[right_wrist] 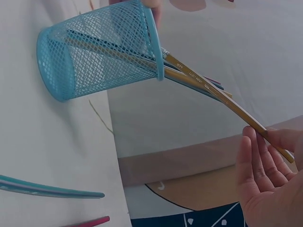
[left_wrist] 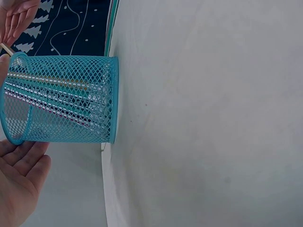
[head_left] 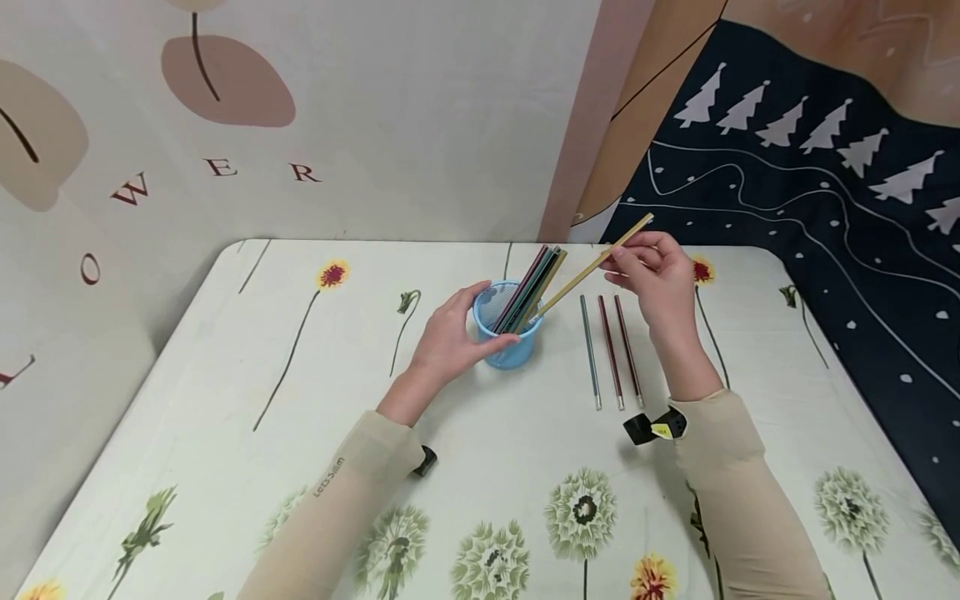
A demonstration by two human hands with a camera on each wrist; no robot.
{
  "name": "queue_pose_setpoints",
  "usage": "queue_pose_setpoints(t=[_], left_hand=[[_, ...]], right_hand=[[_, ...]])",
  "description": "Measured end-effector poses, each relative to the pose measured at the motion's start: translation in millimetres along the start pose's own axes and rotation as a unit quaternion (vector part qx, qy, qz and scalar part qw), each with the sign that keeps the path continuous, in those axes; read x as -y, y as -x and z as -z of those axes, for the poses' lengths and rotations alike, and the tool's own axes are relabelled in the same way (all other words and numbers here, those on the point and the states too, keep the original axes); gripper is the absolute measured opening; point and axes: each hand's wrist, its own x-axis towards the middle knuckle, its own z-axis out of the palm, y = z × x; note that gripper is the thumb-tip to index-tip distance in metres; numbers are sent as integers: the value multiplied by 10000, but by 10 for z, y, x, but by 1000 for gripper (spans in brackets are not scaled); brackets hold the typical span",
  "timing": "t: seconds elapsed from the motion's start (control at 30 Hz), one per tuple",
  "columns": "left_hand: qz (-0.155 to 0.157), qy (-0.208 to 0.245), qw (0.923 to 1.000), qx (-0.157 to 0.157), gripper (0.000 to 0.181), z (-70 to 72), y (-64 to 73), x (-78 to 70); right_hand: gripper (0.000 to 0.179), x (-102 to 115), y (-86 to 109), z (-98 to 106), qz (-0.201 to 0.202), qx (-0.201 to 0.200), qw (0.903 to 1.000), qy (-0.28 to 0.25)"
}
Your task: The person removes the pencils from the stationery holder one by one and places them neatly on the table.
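Note:
A light-blue mesh pencil holder (head_left: 512,354) stands on the table, with my left hand (head_left: 453,333) curved around its rim, thumb in front and fingers behind. Several pencils (head_left: 528,287) in dark, green and gold colours lean to the right inside it. My right hand (head_left: 651,271) pinches a gold pencil (right_wrist: 236,109) near its upper end between thumb and fingers. That pencil slants down to the left, and its lower end is at the holder's mouth. On the cloth below the right hand lie a teal pencil (head_left: 590,350) and two dark red pencils (head_left: 610,354), side by side.
A white floral cloth (head_left: 315,467) covers the table. Behind it hangs a pale printed backdrop (head_left: 420,117), with a dark tree-patterned cloth (head_left: 787,183) at the right. Black wrist cameras (head_left: 656,427) sit at both cuffs, the right one close to the loose pencils' near ends.

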Motion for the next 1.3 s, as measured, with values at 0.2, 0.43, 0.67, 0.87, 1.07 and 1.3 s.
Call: queue_pose_setpoints(t=[0.2, 0.43, 0.67, 0.87, 1.07, 1.3], left_hand=[[15, -18, 10000, -5, 92, 0, 1, -5], [46, 13, 10000, -9, 92, 2, 9, -10], [78, 6, 10000, 5, 91, 0, 4, -13], [70, 11, 10000, 20, 91, -1, -2, -11], [98, 38, 9999, 41, 92, 2, -5, -6], [100, 9, 9999, 58, 92, 4, 5, -12]], right_hand=[[14, 21, -21, 65, -21, -222, 9997, -74], [12, 57, -12, 126, 98, -275, 9994, -182], [13, 59, -11, 193, 44, -329, 9994, -91], [12, 52, -15, 239, 13, -358, 9993, -92], [11, 51, -8, 280, -22, -392, 9992, -73], [11, 42, 2, 336, -20, -368, 9992, -133]])
